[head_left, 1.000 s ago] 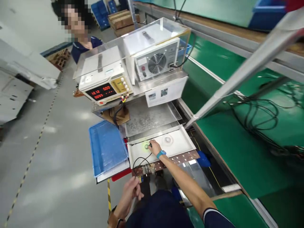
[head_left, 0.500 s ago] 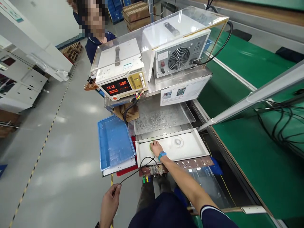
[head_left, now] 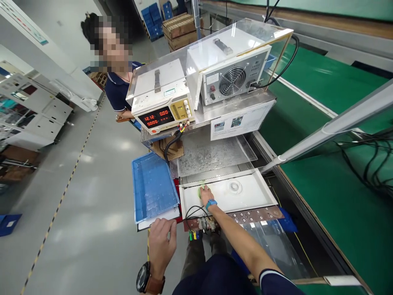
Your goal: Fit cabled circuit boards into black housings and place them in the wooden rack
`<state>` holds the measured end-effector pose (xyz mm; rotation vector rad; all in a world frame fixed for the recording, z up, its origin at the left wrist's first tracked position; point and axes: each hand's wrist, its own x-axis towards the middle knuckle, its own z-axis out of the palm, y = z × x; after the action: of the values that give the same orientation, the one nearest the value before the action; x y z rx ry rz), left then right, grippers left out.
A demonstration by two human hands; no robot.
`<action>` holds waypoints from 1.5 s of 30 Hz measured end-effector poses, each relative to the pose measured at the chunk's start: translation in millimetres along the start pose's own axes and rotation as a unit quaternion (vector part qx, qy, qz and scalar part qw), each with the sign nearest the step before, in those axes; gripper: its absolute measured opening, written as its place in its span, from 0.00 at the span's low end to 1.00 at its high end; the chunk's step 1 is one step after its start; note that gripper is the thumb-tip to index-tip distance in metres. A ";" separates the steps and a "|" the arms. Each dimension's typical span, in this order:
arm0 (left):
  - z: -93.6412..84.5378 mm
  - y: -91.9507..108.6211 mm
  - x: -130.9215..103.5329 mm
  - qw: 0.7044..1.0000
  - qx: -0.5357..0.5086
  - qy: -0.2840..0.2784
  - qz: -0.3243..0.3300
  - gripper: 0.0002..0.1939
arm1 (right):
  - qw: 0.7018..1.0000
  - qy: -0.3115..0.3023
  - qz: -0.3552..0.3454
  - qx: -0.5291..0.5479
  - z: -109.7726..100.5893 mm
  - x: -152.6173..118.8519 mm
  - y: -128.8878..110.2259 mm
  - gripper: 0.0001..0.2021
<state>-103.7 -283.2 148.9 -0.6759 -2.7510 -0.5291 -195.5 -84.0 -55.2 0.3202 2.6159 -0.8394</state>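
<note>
My right hand [head_left: 206, 195], with a blue band at the wrist, reaches into a shallow white tray [head_left: 256, 196]. Its fingers are closed on a light-green rounded piece [head_left: 199, 191], mostly covered by the hand; its kind is unclear. A pale ring-shaped item [head_left: 235, 187] lies farther right in that tray. My left hand [head_left: 162, 239], with a watch at the wrist, hovers by the blue bin's near end. Its fingers are curled and the fingertips are hidden. Close to it, a black cable [head_left: 190, 208] loops over the tray's front edge beside a metal fixture [head_left: 207, 223].
Left of the tray is a blue bin [head_left: 153, 188]. A power supply [head_left: 164, 116] with red digits and a fan-backed unit [head_left: 235, 76] stand above under a clear cover. A slanting grey pole [head_left: 325, 129] crosses at right. A person [head_left: 118, 88] stands behind.
My left hand has moved up and right, bringing the watch into view; the cable stretch it pinched no longer shows. My right hand stays at the green piece. The view has shifted slightly.
</note>
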 end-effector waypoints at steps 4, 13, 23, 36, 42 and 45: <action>12.0 35.4 16.8 0.990 -0.022 -0.037 0.136 0.14 | 0.989 -0.034 0.001 0.147 -23.3 -26.2 -10.9 0.18; 99.0 91.3 -45.5 0.892 -0.272 -0.151 0.329 0.16 | 0.770 -0.164 0.013 0.617 -71.6 -135.1 -8.3 0.28; 117.4 79.3 -23.3 0.680 -0.559 -0.084 -0.467 0.28 | 0.839 -0.128 0.064 0.525 -40.3 -202.1 26.5 0.30; 185.2 90.7 -84.0 0.508 -0.534 -0.150 -0.659 0.15 | 0.982 -0.100 0.067 0.145 14.3 -236.2 51.7 0.17; 211.1 88.1 -89.2 0.478 -0.539 -0.160 -0.675 0.11 | 0.987 -0.128 0.075 0.064 14.1 -229.2 50.2 0.18; 214.8 84.7 -92.4 0.467 -0.551 -0.158 -0.673 0.11 | 0.987 -0.130 0.069 0.056 12.5 -227.3 49.7 0.20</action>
<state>-17.7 -162.6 -50.8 1.7455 -2.1169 -2.6799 29.5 -74.5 4.3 0.3898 2.2835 -0.9169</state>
